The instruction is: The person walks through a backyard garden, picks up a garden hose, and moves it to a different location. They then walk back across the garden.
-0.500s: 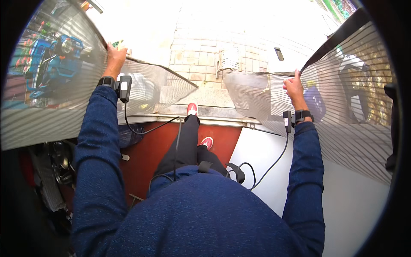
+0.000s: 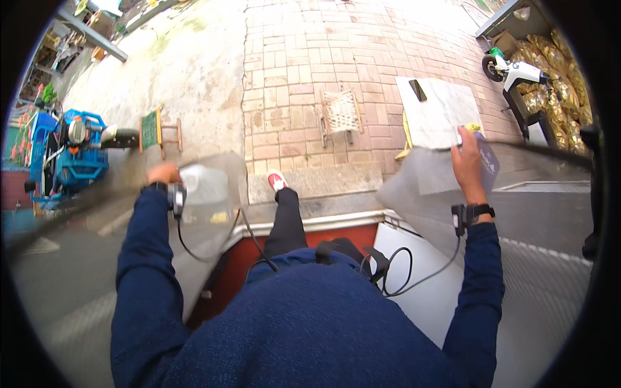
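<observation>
In a doorway, a grey mesh door curtain hangs in two panels, pushed apart to either side of me. My left hand, a little blurred, is closed at the edge of the left panel. On the other side my right hand grips the edge of the right panel, its fingers pointing up and away. Both panels are smeared by motion. One red shoe of mine is on the stone step beyond the white threshold. The other foot is hidden.
Outside on the brick paving stand a woven-seat stool and a green-topped stool. A phone lies on a white-covered low table. A blue cargo vehicle is at left, a white scooter at right.
The curtain panels have swung further apart and lower, baring more of the yard. Both hands have moved lower in view, and the leading foot has gone over the threshold onto the step.
</observation>
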A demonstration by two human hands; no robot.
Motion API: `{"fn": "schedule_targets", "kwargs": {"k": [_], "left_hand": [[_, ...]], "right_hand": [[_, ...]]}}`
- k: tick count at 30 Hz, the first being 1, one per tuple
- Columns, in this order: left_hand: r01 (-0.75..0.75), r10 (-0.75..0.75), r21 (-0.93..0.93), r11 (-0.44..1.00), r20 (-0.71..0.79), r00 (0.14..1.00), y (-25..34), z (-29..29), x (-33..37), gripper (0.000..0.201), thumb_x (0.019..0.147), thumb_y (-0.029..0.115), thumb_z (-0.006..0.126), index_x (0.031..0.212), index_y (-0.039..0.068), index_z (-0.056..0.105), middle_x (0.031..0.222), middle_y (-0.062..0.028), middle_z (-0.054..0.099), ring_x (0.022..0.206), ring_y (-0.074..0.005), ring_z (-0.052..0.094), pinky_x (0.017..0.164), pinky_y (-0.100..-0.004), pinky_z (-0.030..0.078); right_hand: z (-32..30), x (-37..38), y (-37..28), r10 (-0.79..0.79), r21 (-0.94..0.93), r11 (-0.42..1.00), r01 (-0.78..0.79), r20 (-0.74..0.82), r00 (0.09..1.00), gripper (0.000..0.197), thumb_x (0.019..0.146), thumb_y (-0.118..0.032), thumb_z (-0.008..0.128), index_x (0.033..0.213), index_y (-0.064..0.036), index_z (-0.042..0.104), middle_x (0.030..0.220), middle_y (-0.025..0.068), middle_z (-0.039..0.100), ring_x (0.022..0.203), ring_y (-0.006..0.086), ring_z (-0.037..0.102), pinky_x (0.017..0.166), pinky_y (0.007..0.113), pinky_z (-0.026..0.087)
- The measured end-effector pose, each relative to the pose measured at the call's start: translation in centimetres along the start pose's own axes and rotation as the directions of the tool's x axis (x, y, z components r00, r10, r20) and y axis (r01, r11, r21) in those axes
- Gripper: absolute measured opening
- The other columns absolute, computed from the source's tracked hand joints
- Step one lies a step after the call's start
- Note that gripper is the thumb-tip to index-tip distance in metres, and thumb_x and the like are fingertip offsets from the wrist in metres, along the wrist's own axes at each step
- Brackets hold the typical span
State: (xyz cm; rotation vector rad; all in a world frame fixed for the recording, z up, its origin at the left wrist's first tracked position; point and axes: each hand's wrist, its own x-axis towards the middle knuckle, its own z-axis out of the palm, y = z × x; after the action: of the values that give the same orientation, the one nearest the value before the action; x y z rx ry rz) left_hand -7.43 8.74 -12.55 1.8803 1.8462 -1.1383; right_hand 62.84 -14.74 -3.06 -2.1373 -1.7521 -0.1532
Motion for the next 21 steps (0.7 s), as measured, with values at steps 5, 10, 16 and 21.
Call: {"fn": "schedule_targets", "kwargs": {"k": [5,10,16,21], "left_hand": [[-0.102,0.128,-0.135,0.986,0.197,0.972,-6.6,11.6,8.4,0.041,0.063,0.037,0.068,0.092,0.007,0.067,0.094,-0.0136,0.065,0.086,-0.0280,0.062,0.073,-0.0378,0.049],[-0.101,0.309,-0.681,0.725,0.190,0.932,-6.2,19.4,5.3,0.047,0.061,0.026,0.066,0.098,-0.003,0.061,0.088,-0.0213,0.064,0.081,-0.0324,0.062,0.069,-0.0376,0.048],[0.042,0.364,-0.942,0.334,0.170,0.916,1.4,20.3,5.5,0.058,0.070,0.011,0.064,0.123,0.000,0.042,0.108,-0.0167,0.057,0.093,-0.0249,0.056,0.076,-0.0374,0.047],[0.140,0.459,-0.964,0.225,0.232,0.858,9.1,24.0,9.6,0.059,0.075,0.019,0.062,0.126,-0.001,0.039,0.110,-0.0185,0.057,0.098,-0.0257,0.056,0.081,-0.0346,0.046]], "right_hand": [[5.9,-0.6,3.6,0.534,-0.744,0.651,-0.151,0.308,0.788,0.039,0.077,-0.010,0.055,0.116,-0.0153,0.053,0.138,0.0143,0.029,0.121,0.0316,0.035,0.093,0.045,0.036],[6.6,-7.2,9.0,0.735,-0.787,0.605,0.125,0.611,0.293,0.019,0.076,-0.020,0.052,0.082,-0.0171,0.070,0.088,0.0085,0.067,0.082,0.0253,0.065,0.066,0.042,0.053],[15.5,-8.7,1.2,0.130,-0.167,0.926,0.339,0.983,0.131,0.019,0.079,-0.026,0.055,0.072,-0.0114,0.064,0.073,0.0102,0.064,0.071,0.0215,0.064,0.057,0.036,0.049],[28.7,7.9,-0.3,0.286,-0.182,0.700,-0.690,0.958,0.037,0.016,0.079,-0.023,0.055,0.071,-0.0106,0.062,0.072,0.0090,0.063,0.071,0.0209,0.063,0.057,0.036,0.049]]}}
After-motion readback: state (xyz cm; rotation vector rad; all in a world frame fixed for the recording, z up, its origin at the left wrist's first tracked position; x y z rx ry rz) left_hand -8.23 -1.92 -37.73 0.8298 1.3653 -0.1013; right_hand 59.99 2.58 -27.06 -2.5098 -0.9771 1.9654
